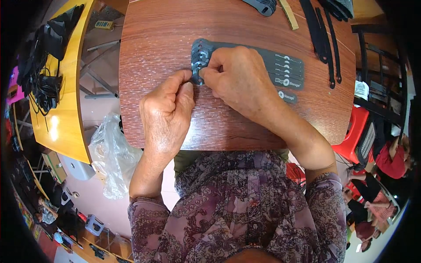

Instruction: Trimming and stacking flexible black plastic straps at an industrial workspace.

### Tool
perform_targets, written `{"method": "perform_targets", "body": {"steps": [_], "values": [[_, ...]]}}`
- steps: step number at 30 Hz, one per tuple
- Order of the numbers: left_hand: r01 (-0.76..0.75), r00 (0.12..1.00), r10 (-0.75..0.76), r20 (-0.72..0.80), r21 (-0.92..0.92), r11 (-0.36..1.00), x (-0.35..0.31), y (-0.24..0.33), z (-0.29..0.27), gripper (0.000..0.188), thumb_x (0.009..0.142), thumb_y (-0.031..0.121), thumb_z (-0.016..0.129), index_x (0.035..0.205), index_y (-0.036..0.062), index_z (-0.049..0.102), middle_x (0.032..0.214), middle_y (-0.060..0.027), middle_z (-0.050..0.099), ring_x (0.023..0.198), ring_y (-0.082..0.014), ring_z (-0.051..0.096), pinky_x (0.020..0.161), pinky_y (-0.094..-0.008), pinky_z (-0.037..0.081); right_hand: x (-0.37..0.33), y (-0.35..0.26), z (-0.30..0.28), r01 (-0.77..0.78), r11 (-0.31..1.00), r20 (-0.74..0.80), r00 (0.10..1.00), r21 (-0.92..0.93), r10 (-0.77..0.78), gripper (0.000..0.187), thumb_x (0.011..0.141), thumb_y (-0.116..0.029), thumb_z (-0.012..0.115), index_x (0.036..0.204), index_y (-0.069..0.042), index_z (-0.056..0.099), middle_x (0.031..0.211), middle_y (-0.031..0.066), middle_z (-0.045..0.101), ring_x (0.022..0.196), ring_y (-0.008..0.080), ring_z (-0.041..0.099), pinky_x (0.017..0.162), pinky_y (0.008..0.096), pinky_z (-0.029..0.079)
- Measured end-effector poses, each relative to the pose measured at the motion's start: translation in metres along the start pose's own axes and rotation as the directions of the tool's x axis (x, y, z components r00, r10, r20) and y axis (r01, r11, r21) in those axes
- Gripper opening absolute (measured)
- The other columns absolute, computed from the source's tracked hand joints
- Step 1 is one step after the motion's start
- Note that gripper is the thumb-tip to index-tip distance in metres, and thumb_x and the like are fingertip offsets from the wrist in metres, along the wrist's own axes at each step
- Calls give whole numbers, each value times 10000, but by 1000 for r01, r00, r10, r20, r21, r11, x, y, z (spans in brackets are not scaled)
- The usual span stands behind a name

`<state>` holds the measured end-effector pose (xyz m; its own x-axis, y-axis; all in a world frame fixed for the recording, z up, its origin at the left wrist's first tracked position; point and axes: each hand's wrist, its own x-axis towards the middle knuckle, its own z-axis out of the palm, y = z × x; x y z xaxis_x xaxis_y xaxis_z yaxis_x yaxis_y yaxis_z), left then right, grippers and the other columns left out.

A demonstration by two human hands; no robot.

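Observation:
A row of dark grey storage straps with white printing lies overlapped on the brown table, its rounded, slotted ends gathered at the left. My left hand is closed, its thumb and forefinger pinching at the lower left of those ends. From the right, my right hand bends over the straps. Its fingertips close on the slotted end of a strap, right beside the left fingertips. The right hand hides the middle of the row. One strap shows apart, below the others, by my right wrist.
Loose black straps lie at the table's far right, near a yellowish strip and a dark strap bundle. A yellow table with black cords stands left. A clear plastic bag hangs below; a red stool stands right.

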<state>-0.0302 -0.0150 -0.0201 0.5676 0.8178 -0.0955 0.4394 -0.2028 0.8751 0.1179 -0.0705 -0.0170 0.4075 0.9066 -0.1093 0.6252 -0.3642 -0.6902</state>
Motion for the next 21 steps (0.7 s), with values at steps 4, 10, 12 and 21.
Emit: {"method": "perform_targets", "body": {"steps": [4,10,12,21], "values": [[12,1000,-12,10,-13,1000,1,2,-1,148,823,22,584,955,-5,645,618,-131,590,545,-167,596,528,-295,465,1,0,0,-4,1000,1,1000,3,4,185,756,-147,621,695,27,635,538,148,599,510,256,619,532,361,481],[39,998,-38,40,-23,999,-1,5,-4,157,835,28,572,973,2,640,591,-104,565,526,-148,571,515,-292,455,0,-2,-2,-21,1000,45,999,15,20,188,767,-145,620,703,32,632,525,140,598,489,219,621,507,339,482],[27,999,-26,48,-20,999,0,5,-3,155,848,17,557,980,-8,637,589,-88,567,530,-130,567,514,-273,455,0,-1,-2,-25,1000,50,998,16,24,187,770,-142,621,704,32,632,523,137,597,486,211,621,501,332,481],[7,999,-8,-36,-21,1000,-6,6,-7,171,843,-11,587,1005,-21,644,672,-82,612,569,-117,585,513,-247,466,0,0,-2,-21,999,45,999,24,20,184,779,-139,618,709,31,629,522,126,596,479,194,616,488,317,476]]}}
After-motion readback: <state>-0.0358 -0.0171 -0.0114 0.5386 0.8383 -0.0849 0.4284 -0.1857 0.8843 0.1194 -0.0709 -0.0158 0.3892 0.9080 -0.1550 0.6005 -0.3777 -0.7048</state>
